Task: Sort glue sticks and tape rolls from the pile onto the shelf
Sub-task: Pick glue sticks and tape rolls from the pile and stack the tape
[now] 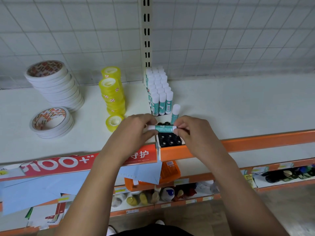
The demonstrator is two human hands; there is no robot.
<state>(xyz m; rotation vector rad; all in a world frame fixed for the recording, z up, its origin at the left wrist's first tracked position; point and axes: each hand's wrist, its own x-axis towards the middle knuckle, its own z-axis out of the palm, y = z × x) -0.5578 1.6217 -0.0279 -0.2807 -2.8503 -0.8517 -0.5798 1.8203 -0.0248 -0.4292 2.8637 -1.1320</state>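
- Two hands share one glue stick [162, 128], held level just above the black socket tray [169, 141] at the near edge of the shelf [238, 106]. The left hand [134, 132] pinches one end and the right hand [192, 132] the other.
- It looks light, stiff and smooth-sided. A fingertip pinch round the barrel should do, though it could slip or roll.
- A leaning glue stick [175, 113] shows just beyond the right hand; I cannot tell whether that hand grips it.
- Upright glue sticks [159, 92] fill the far rows, with yellow tape rolls [112, 94] to their left.

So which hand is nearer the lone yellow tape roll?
Left. The left hand sits just right of the lone yellow tape roll; the right hand is beyond the glue stick.
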